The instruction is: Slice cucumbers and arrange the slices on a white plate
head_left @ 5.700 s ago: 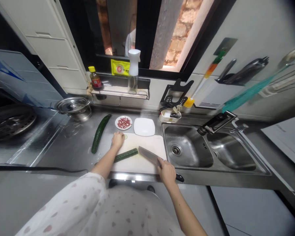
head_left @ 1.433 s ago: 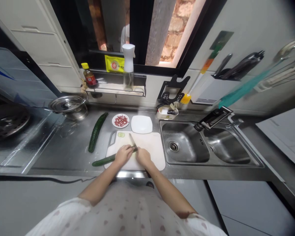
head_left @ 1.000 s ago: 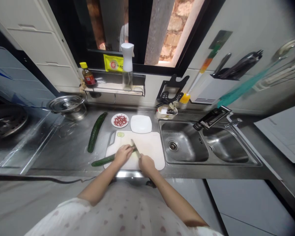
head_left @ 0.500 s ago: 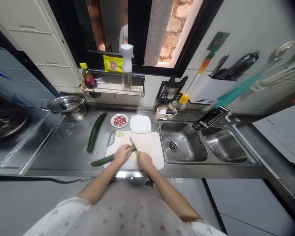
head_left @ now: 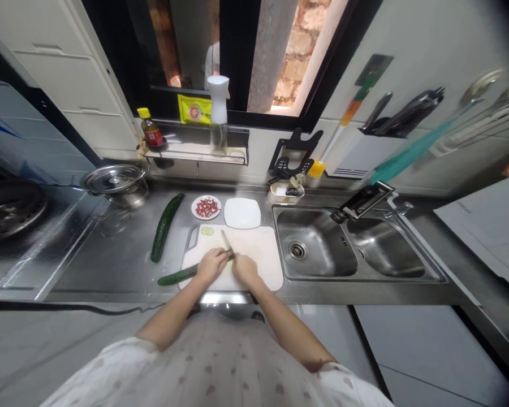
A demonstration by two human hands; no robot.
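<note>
My left hand [head_left: 212, 264] is closed over the right part of a cucumber [head_left: 177, 276], which lies partly on a white cutting board [head_left: 258, 249] and sticks out past its left edge. In my right hand [head_left: 245, 269] is a knife [head_left: 227, 240], its blade pointing up and left, set at the cucumber's right end just beside my left fingers. The handle is hidden in my grip. Two or so pale cucumber slices [head_left: 207, 231] lie near the board's top left corner. Some pale green shows under the blade, too small to make out.
A second whole cucumber [head_left: 166, 229] lies left of the board. Behind the board stand a plate of chopped red pieces [head_left: 206, 208] and a white square plate [head_left: 242, 213]. A double sink [head_left: 318, 271] is at the right, a lidded steel pot [head_left: 127, 189] at the left.
My right hand and the knife have shifted slightly left and up, closer to my left hand. My left hand stays on the cucumber.
</note>
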